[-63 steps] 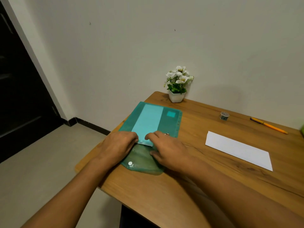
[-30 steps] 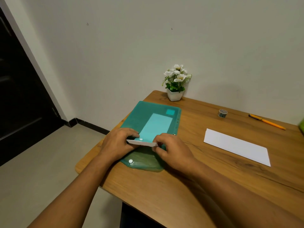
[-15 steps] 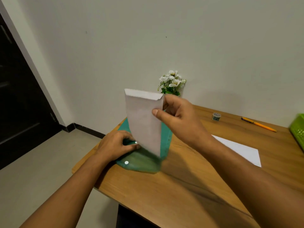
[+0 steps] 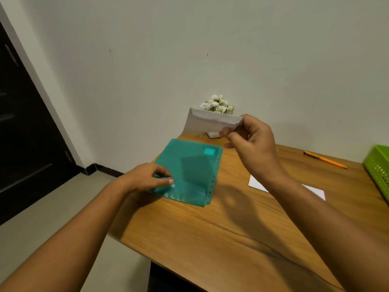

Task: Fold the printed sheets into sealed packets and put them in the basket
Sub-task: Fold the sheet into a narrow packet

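- Nearest, at eleven o'clock, the left hand [image 4: 147, 178] curls onto the teal folder [image 4: 193, 165] and pinches its near edge, likely to pin it to the table [image 4: 210, 239].
- Beyond, at twelve, the right hand [image 4: 252, 144] pinches a folded sheet [image 4: 207, 123] by one end, aloft, probably to carry it across.
- At two o'clock another sheet [image 4: 256, 183] lies flat; farthest right, the basket [image 4: 376, 165] waits.

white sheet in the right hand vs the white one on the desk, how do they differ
The held sheet is aloft, pinched by the right hand; the desk sheet lies flat on the desk. The held sheet shows nearly whole; the forearm hides part of the desk sheet. Both are white.
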`<state>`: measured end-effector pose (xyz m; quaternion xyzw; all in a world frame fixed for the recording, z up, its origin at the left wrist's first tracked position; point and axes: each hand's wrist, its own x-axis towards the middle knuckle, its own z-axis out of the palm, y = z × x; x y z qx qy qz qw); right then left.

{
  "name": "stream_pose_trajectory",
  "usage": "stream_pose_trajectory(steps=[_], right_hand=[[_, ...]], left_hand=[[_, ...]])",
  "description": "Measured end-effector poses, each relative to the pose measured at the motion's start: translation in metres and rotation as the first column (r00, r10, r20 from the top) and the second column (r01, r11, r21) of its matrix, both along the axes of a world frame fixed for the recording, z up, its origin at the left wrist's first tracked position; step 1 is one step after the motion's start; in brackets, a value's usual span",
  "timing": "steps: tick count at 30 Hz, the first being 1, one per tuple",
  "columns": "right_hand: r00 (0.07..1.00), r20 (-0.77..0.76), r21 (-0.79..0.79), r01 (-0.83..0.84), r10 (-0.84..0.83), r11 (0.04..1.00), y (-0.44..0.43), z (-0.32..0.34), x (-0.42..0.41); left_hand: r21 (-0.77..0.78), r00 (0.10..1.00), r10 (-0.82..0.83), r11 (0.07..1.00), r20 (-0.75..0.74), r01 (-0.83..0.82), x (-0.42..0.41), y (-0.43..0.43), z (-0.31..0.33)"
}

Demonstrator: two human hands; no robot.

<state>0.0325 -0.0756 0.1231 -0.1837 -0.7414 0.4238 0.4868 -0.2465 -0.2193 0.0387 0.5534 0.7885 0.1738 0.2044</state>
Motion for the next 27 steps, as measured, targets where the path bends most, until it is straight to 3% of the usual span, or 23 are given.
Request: stream_pose_trajectory(steps=[5,9,17,23,27], right_hand=[[0.998,0.056,-0.087,0.002,0.003,0.996,0.0,-0.02,-0.001],[0.996,0.084,-0.104,0.003,0.006,0.995,0.003,-0.026,0.002],[0.994,0.108,-0.123,-0.003,0.017,0.992,-0.001,-0.032,0.0],[0.992,0.127,-0.12,-0.004,0.019,0.993,0.001,-0.031,0.011],[0.991,0.131,-0.128,0.026,-0.009,0.991,0.01,-0.03,0.022]], left_hand=[[0.121,0.992,0.062,0.991,-0.114,-0.048,0.008,0.008,-0.015],[0.154,0.996,0.058,0.987,-0.073,-0.046,0.013,0.012,-0.022],[0.077,0.999,0.035,0.996,0.038,-0.038,0.017,0.014,-0.016],[0.0,1.0,0.029,1.0,-0.003,-0.029,0.019,0.016,-0.008],[0.176,0.993,0.097,0.981,-0.064,-0.085,0.042,0.03,0.004]])
